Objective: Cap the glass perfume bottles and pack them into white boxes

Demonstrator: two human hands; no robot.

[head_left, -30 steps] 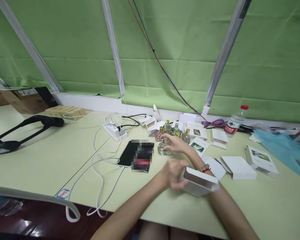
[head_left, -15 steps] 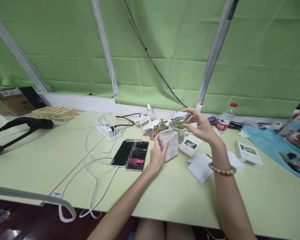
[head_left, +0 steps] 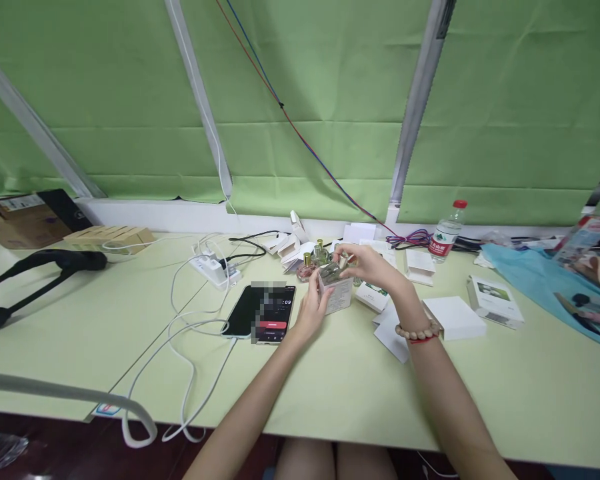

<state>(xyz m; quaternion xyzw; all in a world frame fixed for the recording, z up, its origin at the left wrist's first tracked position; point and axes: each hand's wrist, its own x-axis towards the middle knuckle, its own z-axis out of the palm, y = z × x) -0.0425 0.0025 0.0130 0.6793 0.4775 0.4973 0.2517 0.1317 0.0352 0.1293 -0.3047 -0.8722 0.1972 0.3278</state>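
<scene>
My left hand (head_left: 310,310) is wrapped round a small white carton (head_left: 339,298) with fine print on its side, held over the table. A clear glass perfume bottle (head_left: 331,271) is at the carton's top opening, partly inside it. My right hand (head_left: 369,265) grips the bottle's upper end, its fingers partly hiding it. Just behind them stand other perfume bottles with gold necks, one of them pinkish (head_left: 307,268). A white box with a green picture (head_left: 371,297) lies right of the carton.
Left of my hands lie two phones (head_left: 245,310), white cables and a power strip (head_left: 213,268). On the right are a white box (head_left: 455,317), a printed box (head_left: 495,300), a red-capped water bottle (head_left: 447,233) and a blue cloth (head_left: 525,273). Opened cartons (head_left: 294,250) lie behind.
My right hand has moved left and down, bringing the perfume bottle from above the carton into its opening. My left hand still holds the carton, now tilted more.
</scene>
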